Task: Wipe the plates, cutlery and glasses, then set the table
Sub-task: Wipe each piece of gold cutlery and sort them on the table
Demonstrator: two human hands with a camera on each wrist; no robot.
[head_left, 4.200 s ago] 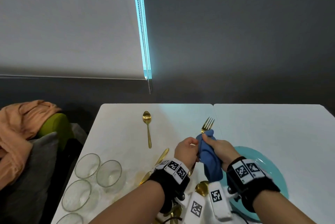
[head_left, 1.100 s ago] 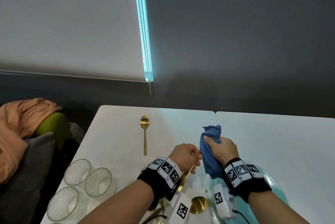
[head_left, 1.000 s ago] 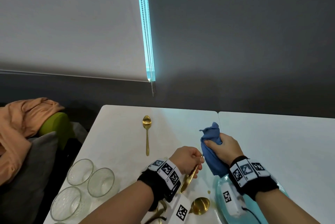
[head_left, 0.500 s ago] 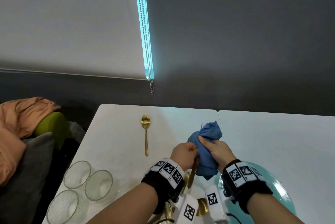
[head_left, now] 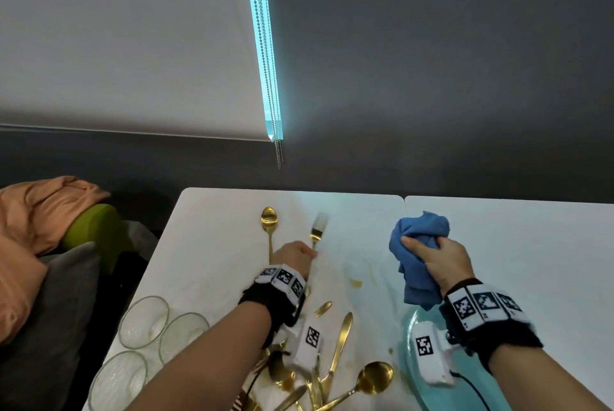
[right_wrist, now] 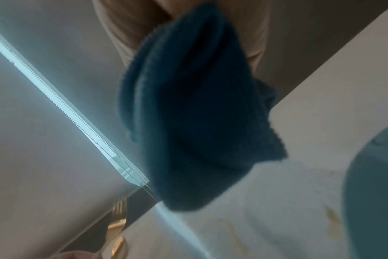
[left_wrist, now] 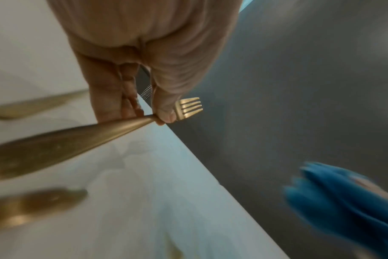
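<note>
Left hand: left hand (head_left: 294,256) holds the gold fork (head_left: 317,231) out over the white table (head_left: 212,244), tines pointing away from the person; the head view shows only the back of the hand.
Left hand, wrist view: thumb (left_wrist: 166,98) and curled fingers (left_wrist: 109,98) pinch the fork (left_wrist: 188,107) at its neck just behind the tines, and the handle runs back toward the camera.
Right hand: right hand (head_left: 442,261) is closed around a bunched blue cloth (head_left: 415,244), fingers curled into it, well apart from the fork and raised over the table by the plate.
Right hand, wrist view: the cloth (right_wrist: 195,112) hangs in a dark clump and hides the fingers; the fork's tines (right_wrist: 118,205) show at the lower left.
Plate: a teal plate (head_left: 412,327) lies at the near right under the right wrist; only part of it shows, and what shows is bare.
Glasses: three clear glasses (head_left: 144,321) stand grouped at the near left corner, with nothing seen inside them.
Cutlery: one gold spoon (head_left: 269,228) lies alone just left of the fork; a heap of gold cutlery (head_left: 335,367) lies between the forearms, a spoon and a knife among them.
Table surface: yellowish smears (head_left: 355,282) mark the top near the plate; the right wrist view shows them as streaks (right_wrist: 331,217).
Beside the table: an orange cloth (head_left: 43,211) is draped over a green chair back (head_left: 96,231).
</note>
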